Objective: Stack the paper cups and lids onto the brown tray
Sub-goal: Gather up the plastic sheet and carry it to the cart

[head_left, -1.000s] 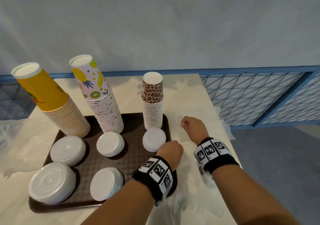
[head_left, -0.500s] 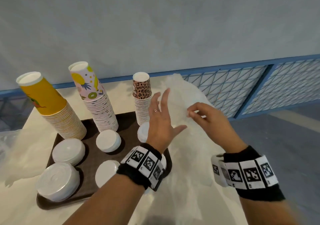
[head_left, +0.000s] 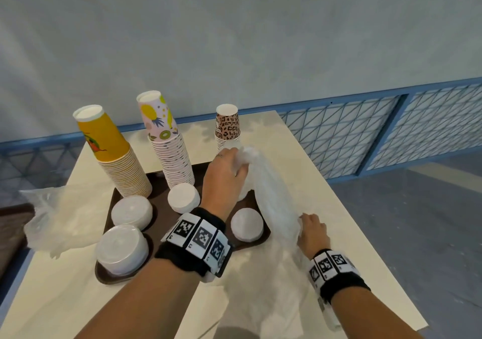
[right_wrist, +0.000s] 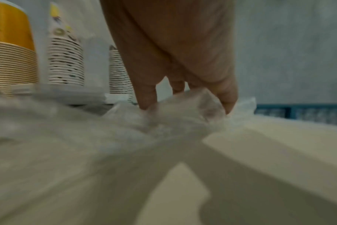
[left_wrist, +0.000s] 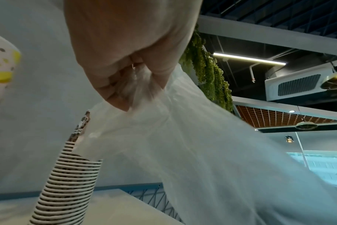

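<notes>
Three upside-down cup stacks stand at the back of the brown tray [head_left: 160, 212]: orange [head_left: 109, 150], pineapple-print [head_left: 169, 153] and leopard-print [head_left: 227, 127]. Several white lid stacks lie in front of them, among them one at the near left [head_left: 121, 248] and one at the near right [head_left: 246, 224]. My left hand [head_left: 236, 161] is raised over the tray's right side and grips the bunched top of a clear plastic bag [head_left: 272, 197]; the left wrist view shows the fingers [left_wrist: 115, 97] curled round the bag [left_wrist: 202, 152]. My right hand [head_left: 303, 225] pinches the bag's lower part low over the table.
A second crumpled plastic bag [head_left: 57, 216] lies on the cream table [head_left: 333, 208] left of the tray. The table's right edge runs close to my right wrist. A blue mesh railing [head_left: 365, 135] stands behind, and a dark brown surface [head_left: 11, 226] shows at far left.
My left hand, spread open half a second ago, has closed on the bag's top. My right hand has dropped toward the table, still holding the bag.
</notes>
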Available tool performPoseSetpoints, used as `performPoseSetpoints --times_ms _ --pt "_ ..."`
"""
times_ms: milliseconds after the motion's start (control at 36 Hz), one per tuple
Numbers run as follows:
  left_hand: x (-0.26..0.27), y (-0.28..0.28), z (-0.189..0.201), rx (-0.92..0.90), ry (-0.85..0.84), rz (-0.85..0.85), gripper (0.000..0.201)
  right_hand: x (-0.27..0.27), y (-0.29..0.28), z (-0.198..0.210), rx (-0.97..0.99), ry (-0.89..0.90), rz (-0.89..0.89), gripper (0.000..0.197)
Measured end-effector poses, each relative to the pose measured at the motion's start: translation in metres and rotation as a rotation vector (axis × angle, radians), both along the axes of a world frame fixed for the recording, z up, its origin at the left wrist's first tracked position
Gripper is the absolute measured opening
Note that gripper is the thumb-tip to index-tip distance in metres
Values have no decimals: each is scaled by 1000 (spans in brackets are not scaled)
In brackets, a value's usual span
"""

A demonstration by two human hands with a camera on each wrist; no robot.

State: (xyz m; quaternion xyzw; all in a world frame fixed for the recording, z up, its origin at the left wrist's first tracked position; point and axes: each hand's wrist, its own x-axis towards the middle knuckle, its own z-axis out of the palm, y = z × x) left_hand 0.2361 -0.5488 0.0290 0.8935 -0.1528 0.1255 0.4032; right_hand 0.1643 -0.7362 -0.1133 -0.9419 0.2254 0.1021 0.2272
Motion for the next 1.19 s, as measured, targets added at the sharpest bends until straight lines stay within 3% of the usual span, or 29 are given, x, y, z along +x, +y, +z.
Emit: performPoseSetpoints --times_ms 83,194,361,444,528,611,639,694,750,806,861,917,944,1056,1139,1194 --pt "-2 9 2 -11 4 41 28 5 -4 5 -46 48 -22 27" --pt "-1 20 4 -20 -8 44 27 12 -8 18 -61 -38 -23 28" --pt "-6 25 14 20 11 -24 27 19 -10 66 65 -511 -116 17" --pt "-8 27 21 47 33 -99 40 18 -6 106 144 -747 -145 19" --pt "-14 24 29 91 99 -287 69 10 7 145 295 -820 22 14" --pt "-21 16 35 152 90 -413 91 -4 33 173 405 -711 331 16" --pt "-23 15 37 151 80 -445 85 -8 41 176 418 -685 415 14" --pt "-29 16 41 149 53 -486 49 -16 56 179 467 -695 479 11" --pt "-34 21 45 148 9 -436 16 -23 64 178 544 -822 391 11" --pt "-36 31 46 121 -21 -326 22 -28 64 169 578 -1029 164 14" --pt "-34 43 48 48 -22 -225 36 -33 63 149 489 -1148 -95 15" --pt "-31 57 48 8 -12 -128 43 -37 61 109 327 -992 -212 5" --pt "-31 63 49 -4 -17 -87 44 -39 61 85 286 -839 -172 11" --pt "-39 82 55 -6 -55 13 45 -58 77 8 213 -129 61 67" --pt "-49 92 55 12 -20 28 49 -71 90 -13 22 24 103 76" --pt "-52 98 51 30 -18 25 48 -68 92 -17 -8 7 89 58"
